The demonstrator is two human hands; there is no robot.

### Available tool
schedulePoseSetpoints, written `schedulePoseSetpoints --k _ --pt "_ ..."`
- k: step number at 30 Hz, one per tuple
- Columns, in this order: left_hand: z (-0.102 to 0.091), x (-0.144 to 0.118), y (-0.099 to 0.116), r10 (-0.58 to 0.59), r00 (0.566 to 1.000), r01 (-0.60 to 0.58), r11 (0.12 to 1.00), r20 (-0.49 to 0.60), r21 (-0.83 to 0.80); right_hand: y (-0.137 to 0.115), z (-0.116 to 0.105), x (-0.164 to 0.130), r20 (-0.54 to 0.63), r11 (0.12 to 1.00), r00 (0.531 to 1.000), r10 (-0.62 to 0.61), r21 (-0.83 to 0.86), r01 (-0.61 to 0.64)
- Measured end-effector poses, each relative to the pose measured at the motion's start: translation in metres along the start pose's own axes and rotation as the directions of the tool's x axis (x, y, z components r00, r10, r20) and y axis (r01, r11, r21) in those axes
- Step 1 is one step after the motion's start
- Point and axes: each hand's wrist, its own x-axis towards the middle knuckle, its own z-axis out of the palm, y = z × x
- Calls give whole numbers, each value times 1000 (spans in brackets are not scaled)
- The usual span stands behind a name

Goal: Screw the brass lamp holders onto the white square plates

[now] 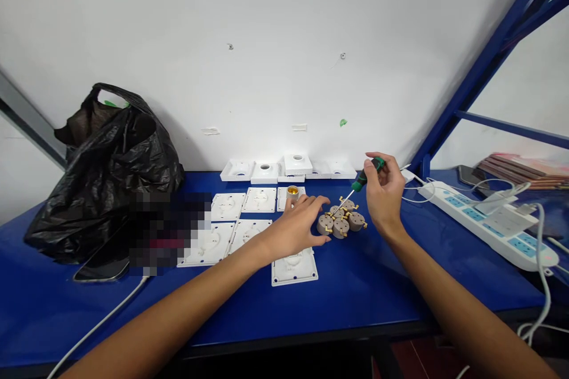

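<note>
My right hand [386, 195] is closed around the green and black handle of a screwdriver [368, 173]. Its thin metal shaft slants down to the left, and the tip meets a cluster of round grey lamp socket bases [341, 226] with brass tabs. Just left of that cluster is my left hand [307, 222], fingers spread and curved, with nothing visible in its grasp. Whether its fingertips touch the nearest base is hard to tell. Under and behind the left hand lie square white plates [293, 275], one bearing a socket with a brass-coloured inside [292, 192].
White square covers [265, 173], some with round holes, line the wall. A black plastic bag [106, 172] and a phone [104, 260] occupy the left. To the right are a white power strip [489, 225] with cables and a stack of reddish-brown flat items [524, 172].
</note>
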Motion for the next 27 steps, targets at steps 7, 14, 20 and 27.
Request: schedulePoseSetpoints --k 7,14,20,27 --pt "7 10 -1 -32 999 32 998 -15 -47 7 0 2 -7 1000 1000 -9 -20 9" --pt "-14 -11 -8 -96 995 102 975 42 -196 5 -1 3 -41 999 999 16 52 -13" --pt "-28 -37 -8 -79 995 93 961 62 -261 4 -1 3 -54 997 998 42 65 -39" --pt "-35 -36 -8 -39 999 46 975 36 -218 2 0 2 -33 995 998 57 78 -54"
